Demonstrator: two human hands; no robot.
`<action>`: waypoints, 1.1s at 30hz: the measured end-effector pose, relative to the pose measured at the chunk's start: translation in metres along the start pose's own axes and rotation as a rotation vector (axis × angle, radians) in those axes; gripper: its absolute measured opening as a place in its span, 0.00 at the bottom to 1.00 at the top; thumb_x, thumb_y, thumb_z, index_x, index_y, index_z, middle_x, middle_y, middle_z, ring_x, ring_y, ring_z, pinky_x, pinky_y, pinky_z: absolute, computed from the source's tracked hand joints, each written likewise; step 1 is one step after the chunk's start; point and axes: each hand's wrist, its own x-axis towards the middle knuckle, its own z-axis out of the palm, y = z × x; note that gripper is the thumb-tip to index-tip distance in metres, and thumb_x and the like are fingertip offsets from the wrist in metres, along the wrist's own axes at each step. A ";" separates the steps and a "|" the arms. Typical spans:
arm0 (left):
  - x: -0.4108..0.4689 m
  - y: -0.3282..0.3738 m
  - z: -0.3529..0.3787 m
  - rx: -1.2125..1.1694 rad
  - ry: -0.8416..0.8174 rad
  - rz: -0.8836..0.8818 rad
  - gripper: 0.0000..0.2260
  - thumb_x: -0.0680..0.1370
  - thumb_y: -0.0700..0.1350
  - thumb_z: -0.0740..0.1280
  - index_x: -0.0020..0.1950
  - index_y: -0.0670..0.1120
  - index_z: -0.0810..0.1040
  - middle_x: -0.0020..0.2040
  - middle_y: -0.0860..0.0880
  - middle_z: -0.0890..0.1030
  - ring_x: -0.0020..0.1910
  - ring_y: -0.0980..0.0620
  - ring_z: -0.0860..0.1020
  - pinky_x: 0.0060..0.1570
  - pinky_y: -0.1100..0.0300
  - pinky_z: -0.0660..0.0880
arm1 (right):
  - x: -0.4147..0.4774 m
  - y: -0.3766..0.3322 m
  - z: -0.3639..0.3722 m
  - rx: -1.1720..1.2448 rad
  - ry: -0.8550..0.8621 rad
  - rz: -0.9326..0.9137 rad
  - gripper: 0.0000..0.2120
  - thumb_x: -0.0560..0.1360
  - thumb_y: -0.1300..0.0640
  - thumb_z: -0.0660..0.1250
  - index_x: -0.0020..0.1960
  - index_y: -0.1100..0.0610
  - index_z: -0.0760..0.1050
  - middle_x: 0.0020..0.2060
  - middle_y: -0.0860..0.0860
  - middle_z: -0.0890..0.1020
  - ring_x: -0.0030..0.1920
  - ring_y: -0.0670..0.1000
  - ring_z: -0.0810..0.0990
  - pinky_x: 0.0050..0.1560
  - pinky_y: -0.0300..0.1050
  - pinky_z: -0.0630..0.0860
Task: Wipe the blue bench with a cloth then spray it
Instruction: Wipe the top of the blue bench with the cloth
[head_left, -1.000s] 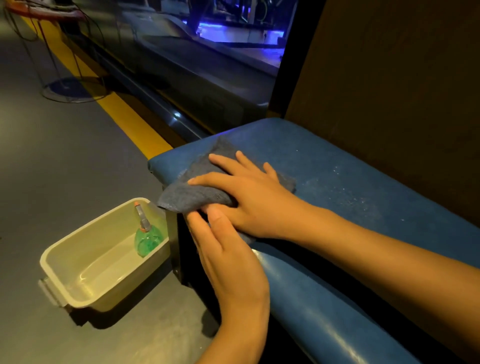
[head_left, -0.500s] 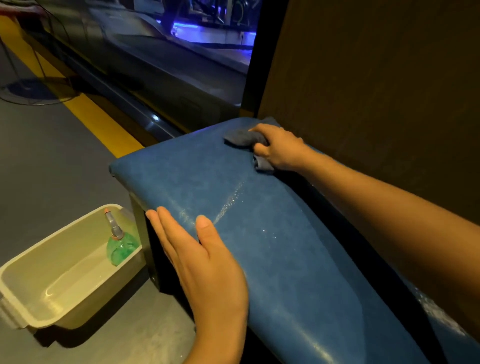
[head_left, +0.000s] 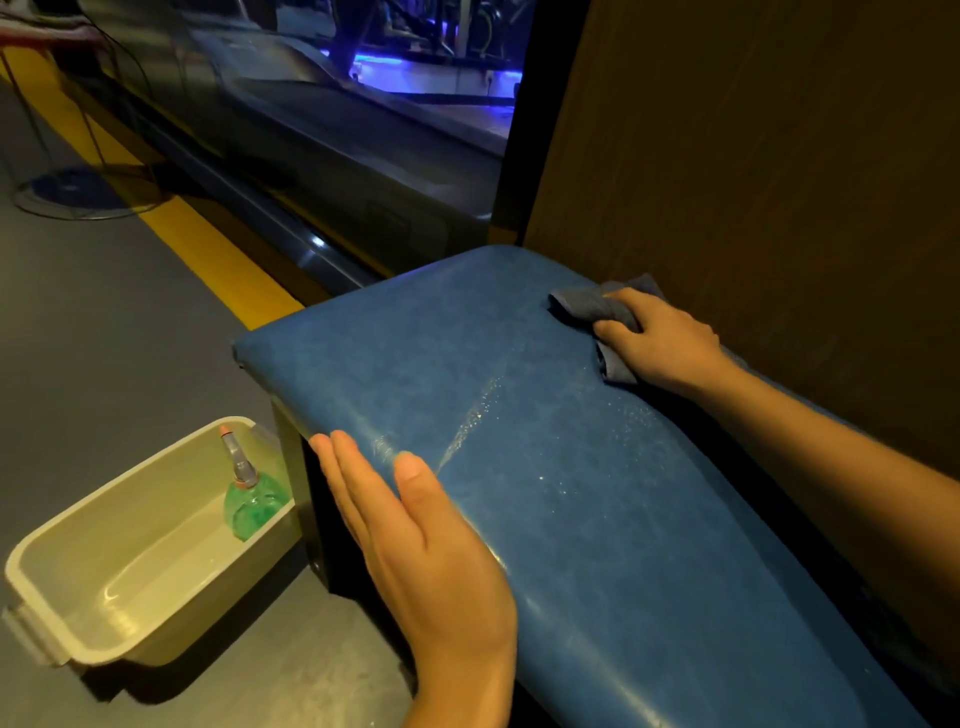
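The blue padded bench (head_left: 545, 457) runs from centre to lower right, with a streak of wet droplets across its top. My right hand (head_left: 657, 338) presses a bunched grey cloth (head_left: 587, 304) against the bench's far edge, beside the brown wall. Flat and empty, my left hand (head_left: 415, 535) rests with fingers together on the bench's near front edge. A green spray bottle (head_left: 249, 493) with a grey nozzle and orange tip stands in a cream plastic tub (head_left: 78, 603) on the floor, left of the bench.
A brown wall panel (head_left: 753, 156) backs the bench. A yellow floor stripe (head_left: 197, 244) runs along a dark glass front (head_left: 311, 130) to the left. A wire stand with a round base (head_left: 72, 192) sits at far left on the grey floor.
My right hand slid the cloth from the bench's near left corner to the far edge by the wall, then a little rightward. The left hand stayed on the front edge.
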 end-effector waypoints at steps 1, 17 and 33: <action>0.001 -0.001 0.000 -0.011 -0.003 -0.008 0.35 0.70 0.67 0.45 0.76 0.58 0.49 0.77 0.63 0.51 0.76 0.62 0.52 0.75 0.51 0.54 | -0.006 -0.006 0.001 0.011 -0.005 -0.015 0.16 0.77 0.43 0.56 0.64 0.44 0.67 0.65 0.50 0.74 0.65 0.60 0.71 0.62 0.63 0.67; 0.002 0.013 -0.014 -0.379 0.091 -0.130 0.19 0.82 0.49 0.55 0.73 0.55 0.62 0.70 0.58 0.70 0.67 0.60 0.70 0.68 0.56 0.67 | -0.097 -0.124 0.024 0.029 -0.245 -0.409 0.22 0.76 0.38 0.54 0.69 0.30 0.55 0.77 0.46 0.51 0.76 0.59 0.45 0.70 0.70 0.44; 0.012 0.013 -0.033 -0.320 0.331 -0.127 0.11 0.81 0.43 0.55 0.62 0.52 0.66 0.62 0.50 0.71 0.59 0.56 0.71 0.50 0.73 0.69 | -0.137 -0.130 0.019 -0.158 -0.312 -0.707 0.16 0.77 0.53 0.58 0.64 0.44 0.69 0.76 0.48 0.49 0.76 0.60 0.41 0.68 0.72 0.44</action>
